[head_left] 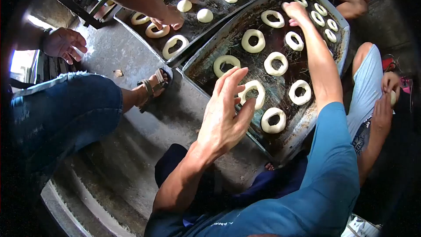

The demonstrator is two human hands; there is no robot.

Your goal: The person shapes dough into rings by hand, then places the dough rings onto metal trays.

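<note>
My left hand [223, 109] is raised above the near left edge of the dark metal tray [280, 92], its fingers apart and nothing in it. A dough ring [253, 94] shows partly behind its fingers. Toward the far side of the tray, my right hand [295, 12] reaches down with bent fingers beside a dough ring [272, 19]; its fingertips are partly hidden, and whether they hold anything is not visible. More dough rings lie around it, among them one [294, 41] just below the hand and one [300, 92] nearer to me.
A second tray [144, 44] adjoins at the upper left, with dough balls [205, 16] and rings; another person's hand [169, 19] touches a ring there. Another person's hands [386, 96] hold dough at the right. A sandaled foot [155, 83] stands on the floor at the left.
</note>
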